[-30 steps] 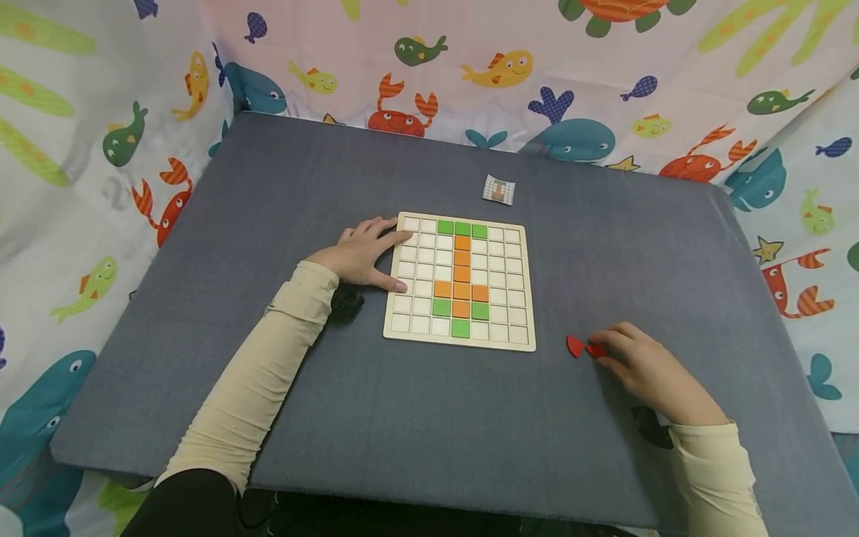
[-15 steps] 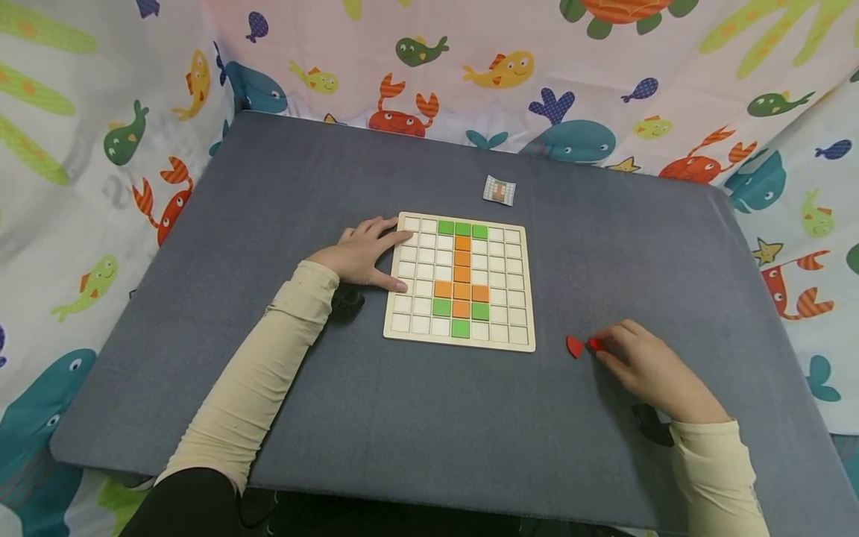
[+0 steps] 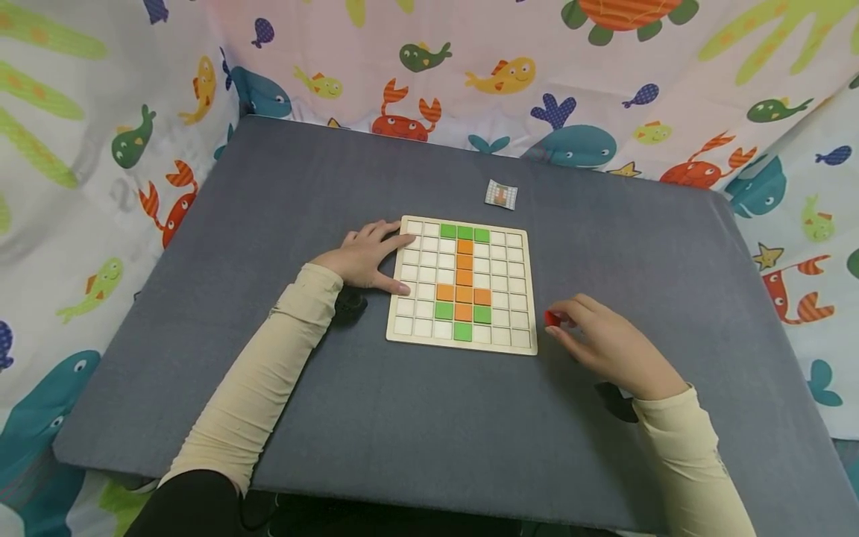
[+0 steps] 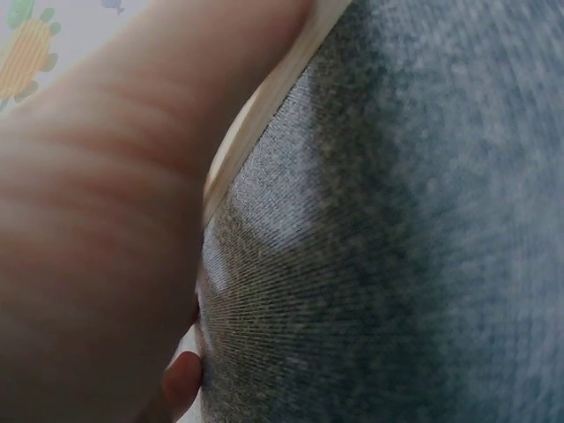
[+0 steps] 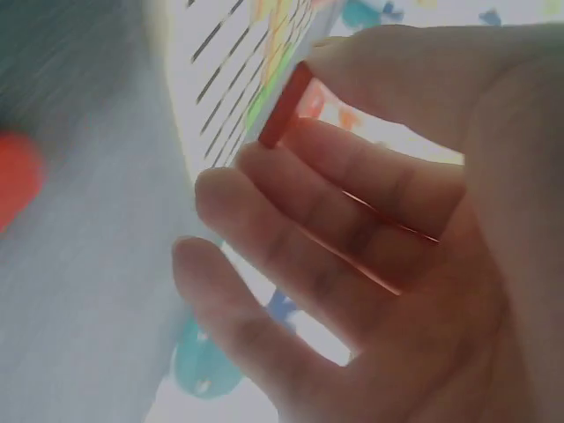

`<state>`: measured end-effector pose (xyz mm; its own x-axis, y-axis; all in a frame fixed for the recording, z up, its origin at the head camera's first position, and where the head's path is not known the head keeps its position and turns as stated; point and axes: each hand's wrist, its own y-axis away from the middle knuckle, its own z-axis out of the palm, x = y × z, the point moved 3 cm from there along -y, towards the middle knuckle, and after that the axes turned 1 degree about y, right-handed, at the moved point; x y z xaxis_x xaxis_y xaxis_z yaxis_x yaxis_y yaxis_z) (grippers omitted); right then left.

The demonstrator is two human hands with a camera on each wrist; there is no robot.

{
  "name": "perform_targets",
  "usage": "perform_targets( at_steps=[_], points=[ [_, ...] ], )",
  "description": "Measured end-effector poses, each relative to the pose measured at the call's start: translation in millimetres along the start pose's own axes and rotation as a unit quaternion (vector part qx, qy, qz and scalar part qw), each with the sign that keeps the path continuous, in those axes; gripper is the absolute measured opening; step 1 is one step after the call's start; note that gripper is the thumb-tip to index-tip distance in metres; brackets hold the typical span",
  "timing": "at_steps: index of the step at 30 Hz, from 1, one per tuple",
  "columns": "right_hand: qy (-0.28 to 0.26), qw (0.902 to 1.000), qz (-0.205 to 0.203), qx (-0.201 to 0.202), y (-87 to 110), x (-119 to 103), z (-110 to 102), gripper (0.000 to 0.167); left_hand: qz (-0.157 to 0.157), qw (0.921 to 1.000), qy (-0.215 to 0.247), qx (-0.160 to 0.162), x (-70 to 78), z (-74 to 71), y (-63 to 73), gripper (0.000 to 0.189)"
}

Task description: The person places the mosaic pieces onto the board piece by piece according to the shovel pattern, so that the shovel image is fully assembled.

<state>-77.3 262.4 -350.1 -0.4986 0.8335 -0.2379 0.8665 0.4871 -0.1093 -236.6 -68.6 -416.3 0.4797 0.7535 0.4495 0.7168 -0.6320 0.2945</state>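
Note:
A wooden grid board [image 3: 513,284] with pale squares lies mid-table. Green squares [image 3: 464,233] and orange squares [image 3: 464,277] form a figure on it. My left hand [image 3: 365,257] rests spread at the board's left edge, thumb and index finger on the rim; its palm side fills much of the left wrist view. Just off the board's right edge, my right hand [image 3: 614,347] pinches a flat red piece [image 3: 552,319] between thumb and fingertips. The right wrist view shows the held piece edge-on, the other fingers extended. A second, blurred red piece [image 5: 18,181] lies on the table there, hidden in the head view.
A small card [image 3: 501,195] printed with a grid picture lies beyond the board. Grey cloth covers the table [image 3: 403,418]. A curtain [image 3: 463,134] printed with sea animals hangs around its back and sides. Dark wrist devices [image 3: 617,403] sit under the forearms.
My right hand has picked up one of two red pieces and moved it left and away from me, toward the board's right edge. The left hand stays in place.

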Motion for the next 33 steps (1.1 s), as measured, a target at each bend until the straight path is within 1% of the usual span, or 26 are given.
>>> perform_targets(
  at_steps=[4,8,10,16,19,23,33],
  points=[
    [0.009,0.9996,-0.024,-0.009,-19.3,-20.4,5.6,0.025,0.002,1.0,-0.001,0.0,1.2,-0.1,0.9,0.099],
    [0.008,0.9983,-0.053,-0.023,-34.7,-41.8,18.2,0.024,0.008,1.0,0.002,-0.004,3.0,1.0,0.5,0.099],
    [0.003,0.997,-0.074,-0.025,-41.6,-51.2,25.6,0.024,0.009,0.9999,0.007,-0.005,3.4,0.8,0.7,0.099],
    [-0.007,0.9923,-0.121,-0.028,-61.3,-71.9,44.5,0.022,0.004,1.0,0.009,-0.001,0.9,-0.4,1.3,0.099],
    [-0.005,0.9905,-0.134,-0.031,-68.6,-77.9,52.4,0.022,0.0,1.0,0.006,-0.001,-1.2,0.2,0.6,0.1],
    [-0.001,0.9899,-0.139,-0.029,-74.1,-82.4,59.4,0.021,-0.002,1.0,0.0,-0.002,-2.7,1.4,-2.0,0.1],
    [0.017,0.9894,-0.142,-0.025,-83.4,-87.3,65.1,0.022,-0.003,1.0,0.004,-0.002,-3.1,1.4,-1.7,0.1]
  ],
)
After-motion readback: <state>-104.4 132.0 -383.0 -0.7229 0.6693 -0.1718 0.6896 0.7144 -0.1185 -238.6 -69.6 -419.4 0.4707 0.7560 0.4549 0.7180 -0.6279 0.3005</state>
